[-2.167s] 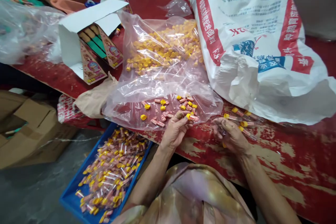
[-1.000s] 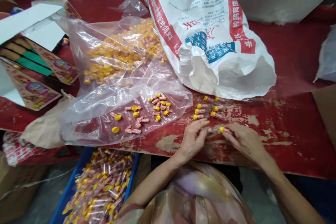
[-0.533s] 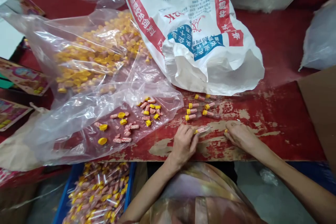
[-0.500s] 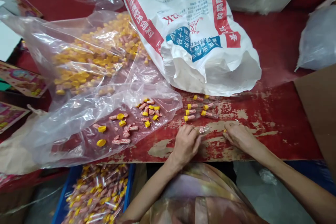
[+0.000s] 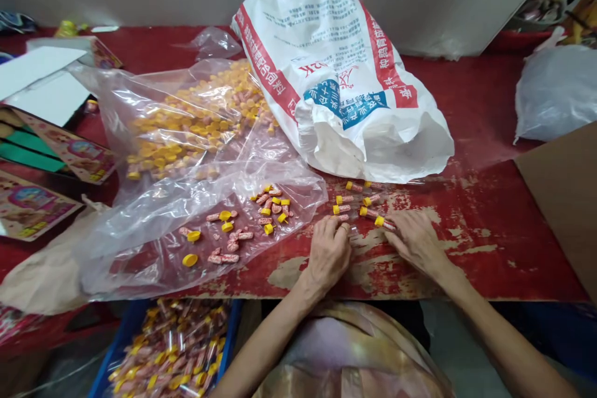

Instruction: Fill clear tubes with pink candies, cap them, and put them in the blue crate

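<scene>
Yellow-capped tube (image 5: 383,222) was pinched in the right hand (image 5: 415,241), left hand (image 5: 329,250) curled palm-down on the table (image 5: 485,224) gripping nothing I could see; I'd seat caps squarely.

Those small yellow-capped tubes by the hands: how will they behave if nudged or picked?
The capped tubes look round and lie on their sides, so a nudge probably rolls them. They seem small and clear plastic, likely light and somewhat slick. The right hand touches one; the worn table may slow rolling.
</scene>
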A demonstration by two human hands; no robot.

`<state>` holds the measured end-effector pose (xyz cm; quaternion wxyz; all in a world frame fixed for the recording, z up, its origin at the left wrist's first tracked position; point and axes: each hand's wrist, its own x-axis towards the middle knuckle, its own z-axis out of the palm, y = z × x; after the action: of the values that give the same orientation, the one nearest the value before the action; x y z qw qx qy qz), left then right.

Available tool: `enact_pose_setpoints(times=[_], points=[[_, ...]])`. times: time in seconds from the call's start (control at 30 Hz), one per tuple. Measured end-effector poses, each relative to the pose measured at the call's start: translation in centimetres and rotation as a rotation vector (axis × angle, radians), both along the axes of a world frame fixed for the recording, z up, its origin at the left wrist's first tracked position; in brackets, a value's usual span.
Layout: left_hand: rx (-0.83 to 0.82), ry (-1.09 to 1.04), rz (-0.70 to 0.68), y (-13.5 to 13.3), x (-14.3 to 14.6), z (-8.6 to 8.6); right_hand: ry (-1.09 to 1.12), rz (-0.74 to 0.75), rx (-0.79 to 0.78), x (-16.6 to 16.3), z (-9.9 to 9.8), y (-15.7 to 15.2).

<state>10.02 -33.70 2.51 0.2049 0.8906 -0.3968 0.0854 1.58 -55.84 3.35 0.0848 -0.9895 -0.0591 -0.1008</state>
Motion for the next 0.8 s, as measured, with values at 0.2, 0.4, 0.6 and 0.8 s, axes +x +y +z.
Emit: enact_pose_setpoints(times=[0.2,0.4,0.6,0.8], points=[[0.198,-0.066,0.043,-1.9,0.7,-0.9,-0.082,-0.102,-0.057,2.2,-2.6,2.5],[0.334,0.071,0.116,-2.4,0.4,-0.1,0.058,-0.191,0.143,1.4,-3.0,3.0],[-0.144,0.507,0.151,-1.9,0.9,0.3,0.023,-0.269,0.357,0.8,-3.0,3.9],[-1.169,1.718,0.305,-2.4,-1.2,-0.1,0.139,-0.463,1.014,1.2,-1.7,6.4]])
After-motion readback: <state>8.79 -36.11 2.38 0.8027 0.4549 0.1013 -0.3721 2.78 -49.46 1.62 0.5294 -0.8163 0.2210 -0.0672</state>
